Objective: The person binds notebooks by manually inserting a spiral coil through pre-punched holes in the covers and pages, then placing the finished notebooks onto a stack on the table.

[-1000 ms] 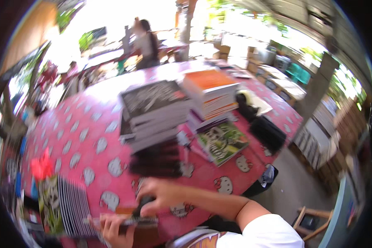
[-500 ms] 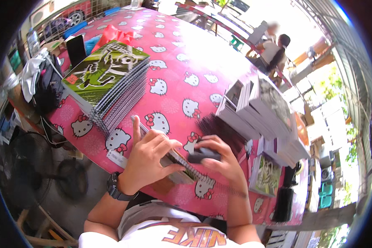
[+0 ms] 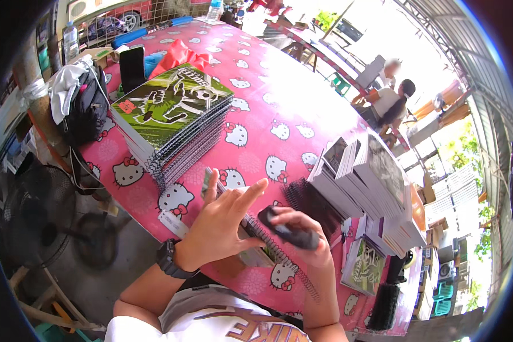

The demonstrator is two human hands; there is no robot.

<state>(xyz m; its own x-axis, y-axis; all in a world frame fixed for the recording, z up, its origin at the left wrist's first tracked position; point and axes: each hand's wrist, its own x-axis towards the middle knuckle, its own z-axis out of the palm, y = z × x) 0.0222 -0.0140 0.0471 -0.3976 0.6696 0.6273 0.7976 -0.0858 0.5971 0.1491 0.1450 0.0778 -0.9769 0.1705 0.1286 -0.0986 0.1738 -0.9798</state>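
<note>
My left hand [image 3: 219,222] lies over a notebook [image 3: 257,256] near the table's front edge, fingers spread and index finger raised; its thumb reaches toward the bound edge. A dark wire coil [image 3: 279,253] runs along that edge, and its loose end trails past the notebook toward my right forearm. In my right hand [image 3: 314,242] is a black rounded object [image 3: 290,229], shaped much like a computer mouse, held just above the coil. What it is exactly I cannot make out. Most of the notebook's cover is hidden under my left hand.
A stack of coil-bound green notebooks [image 3: 171,108] stands at left, beside a phone [image 3: 132,68]. Unbound book stacks [image 3: 376,176] and black coils [image 3: 310,199] sit at right. A fan [image 3: 37,216] stands left of the pink table [image 3: 251,154]. Two people [image 3: 390,94] sit far off.
The black object has turned in my right hand and shows more of its length. My left fingers have spread wider. The whole view has shifted a little.
</note>
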